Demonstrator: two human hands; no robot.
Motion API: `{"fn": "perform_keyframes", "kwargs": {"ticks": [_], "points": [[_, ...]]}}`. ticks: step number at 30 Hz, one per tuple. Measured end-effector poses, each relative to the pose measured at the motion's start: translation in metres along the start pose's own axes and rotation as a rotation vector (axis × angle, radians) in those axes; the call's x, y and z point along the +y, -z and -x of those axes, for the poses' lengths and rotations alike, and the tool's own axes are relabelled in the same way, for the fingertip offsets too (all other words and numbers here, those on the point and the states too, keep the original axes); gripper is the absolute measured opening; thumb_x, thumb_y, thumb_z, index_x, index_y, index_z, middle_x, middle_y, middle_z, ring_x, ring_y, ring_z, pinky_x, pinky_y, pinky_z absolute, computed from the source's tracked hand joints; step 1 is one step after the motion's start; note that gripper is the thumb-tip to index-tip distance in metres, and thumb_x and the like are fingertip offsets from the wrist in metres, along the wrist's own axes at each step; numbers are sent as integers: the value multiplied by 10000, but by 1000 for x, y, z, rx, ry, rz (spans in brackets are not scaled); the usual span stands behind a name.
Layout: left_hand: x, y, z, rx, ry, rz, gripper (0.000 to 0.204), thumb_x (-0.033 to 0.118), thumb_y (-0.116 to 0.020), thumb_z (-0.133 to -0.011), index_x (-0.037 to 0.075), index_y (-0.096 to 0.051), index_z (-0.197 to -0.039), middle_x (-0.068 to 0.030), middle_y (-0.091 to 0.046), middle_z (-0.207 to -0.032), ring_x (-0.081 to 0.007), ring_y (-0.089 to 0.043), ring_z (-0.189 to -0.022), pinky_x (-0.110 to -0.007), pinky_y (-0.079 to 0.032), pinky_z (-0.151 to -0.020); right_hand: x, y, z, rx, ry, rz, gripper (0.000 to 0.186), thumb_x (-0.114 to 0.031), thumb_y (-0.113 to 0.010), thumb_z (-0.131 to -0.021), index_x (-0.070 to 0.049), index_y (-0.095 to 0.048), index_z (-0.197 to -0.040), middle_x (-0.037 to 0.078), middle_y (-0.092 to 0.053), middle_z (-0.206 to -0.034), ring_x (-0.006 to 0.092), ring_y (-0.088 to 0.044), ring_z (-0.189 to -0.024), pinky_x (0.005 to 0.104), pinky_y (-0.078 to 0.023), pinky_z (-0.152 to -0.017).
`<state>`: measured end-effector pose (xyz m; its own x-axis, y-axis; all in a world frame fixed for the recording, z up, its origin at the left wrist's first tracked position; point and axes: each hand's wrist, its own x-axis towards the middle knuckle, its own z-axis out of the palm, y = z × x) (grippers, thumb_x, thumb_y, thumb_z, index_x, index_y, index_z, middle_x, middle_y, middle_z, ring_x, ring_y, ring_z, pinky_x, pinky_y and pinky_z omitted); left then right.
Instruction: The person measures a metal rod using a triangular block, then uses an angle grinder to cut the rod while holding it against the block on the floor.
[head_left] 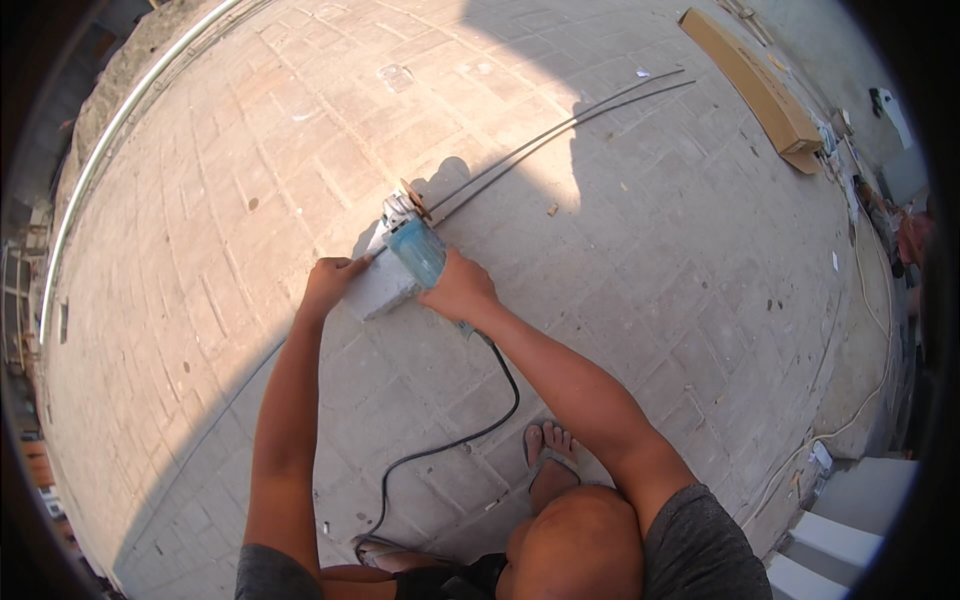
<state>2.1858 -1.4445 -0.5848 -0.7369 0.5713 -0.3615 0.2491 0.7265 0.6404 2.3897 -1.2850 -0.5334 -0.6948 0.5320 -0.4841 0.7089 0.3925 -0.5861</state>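
Observation:
My right hand [463, 288] is wrapped round the body of a teal angle grinder [415, 250], whose silver head and brown disc [414, 198] point away from me. Beneath the grinder lies a pale grey concrete block [375, 288] on the ground. My left hand [333, 282] is at the block's left side, its fingers closed on a thin metal rod that crosses the top of the block. Two long dark metal rods [555, 130] run from the disc toward the far right. Whether the disc touches a rod is hard to make out.
A black power cord [440, 442] curls from the grinder past my sandalled feet [552, 445]. A long cardboard box [755, 85] lies at the far right. A pale cable [872, 385] trails along the right side, and a white pipe [110, 140] bends along the left edge of the paving.

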Motion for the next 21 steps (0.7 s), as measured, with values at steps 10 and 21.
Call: {"fn": "perform_keyframes", "kwargs": {"ticks": [10, 21], "points": [[2, 0, 1, -6, 15, -11, 632, 595, -712, -840, -34, -766, -872, -69, -613, -612, -148, -552, -527, -327, -436, -495, 1, 0, -2, -5, -2, 4, 770, -344, -788, -722, 14, -464, -1322, 225, -643, -1220, 368, -637, -1146, 428, -529, -960], [-1, -2, -1, 9, 0, -9, 612, 569, -711, -853, -41, -762, -858, -73, -617, -612, -146, -557, -535, -328, -441, -510, 1, 0, -3, -20, -3, 6, 797, -359, -796, -723, 22, -451, -1333, 227, -640, -1224, 366, -638, -1145, 430, -531, -956]]}}
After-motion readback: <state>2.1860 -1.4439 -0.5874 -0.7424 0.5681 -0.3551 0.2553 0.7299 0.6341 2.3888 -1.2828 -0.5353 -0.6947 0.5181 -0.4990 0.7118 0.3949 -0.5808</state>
